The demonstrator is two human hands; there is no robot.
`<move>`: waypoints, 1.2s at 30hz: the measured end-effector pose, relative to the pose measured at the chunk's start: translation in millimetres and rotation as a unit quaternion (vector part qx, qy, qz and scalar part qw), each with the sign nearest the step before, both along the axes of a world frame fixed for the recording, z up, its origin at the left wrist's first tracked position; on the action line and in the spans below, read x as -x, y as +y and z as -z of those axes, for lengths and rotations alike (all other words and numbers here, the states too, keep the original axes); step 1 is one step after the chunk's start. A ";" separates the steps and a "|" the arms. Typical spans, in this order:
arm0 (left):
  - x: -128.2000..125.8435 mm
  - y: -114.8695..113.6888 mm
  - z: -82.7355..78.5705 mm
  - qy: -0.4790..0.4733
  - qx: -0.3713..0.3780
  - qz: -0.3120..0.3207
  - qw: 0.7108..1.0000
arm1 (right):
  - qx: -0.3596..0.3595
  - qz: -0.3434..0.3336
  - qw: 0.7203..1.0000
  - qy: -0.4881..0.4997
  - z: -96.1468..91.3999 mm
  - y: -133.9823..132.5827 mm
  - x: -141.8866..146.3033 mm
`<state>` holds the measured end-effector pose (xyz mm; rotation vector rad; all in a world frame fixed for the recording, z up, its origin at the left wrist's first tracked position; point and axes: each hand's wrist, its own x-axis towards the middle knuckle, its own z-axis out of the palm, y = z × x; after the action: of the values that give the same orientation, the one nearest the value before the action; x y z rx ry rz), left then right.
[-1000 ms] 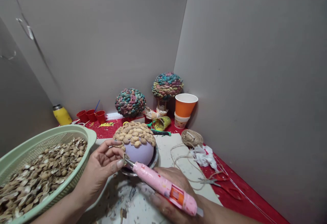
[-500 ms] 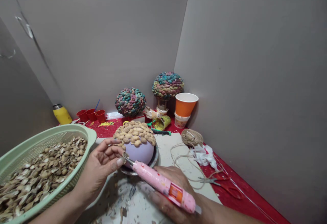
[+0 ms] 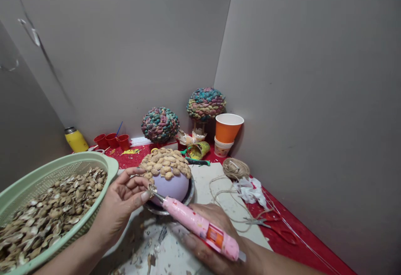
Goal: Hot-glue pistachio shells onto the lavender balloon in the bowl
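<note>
Pink glue gun (image 3: 188, 217) gripped in right hand (image 3: 221, 218) | left hand (image 3: 117, 202) pinches shell (image 3: 152, 188) | risk: nozzle (image 3: 159, 198) slip may burn fingertips (image 3: 145, 196)

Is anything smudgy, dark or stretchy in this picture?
In the head view: the shell piece in the left hand looks smudgy; soft shadow darkens the pale board between the arms; the green basket seems stretched toward the edge, probably by a wide lens.
</note>
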<state>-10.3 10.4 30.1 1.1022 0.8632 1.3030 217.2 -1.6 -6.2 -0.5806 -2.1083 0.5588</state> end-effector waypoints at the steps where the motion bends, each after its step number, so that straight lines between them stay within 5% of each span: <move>1: 0.3 -0.3 -0.3 -0.001 0.000 0.000 1.000 | -0.003 0.002 1.000 -0.004 0.0 0.1 0.0; 36: -0.9 -2.7 -7.5 -0.025 0.018 -0.021 0.999 | -0.011 0.015 1.000 -0.002 3.7 3.2 -0.2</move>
<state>-9.4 7.6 37.6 1.0233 0.8734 1.3399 217.3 1.5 -9.9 -0.6009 -2.1040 0.5171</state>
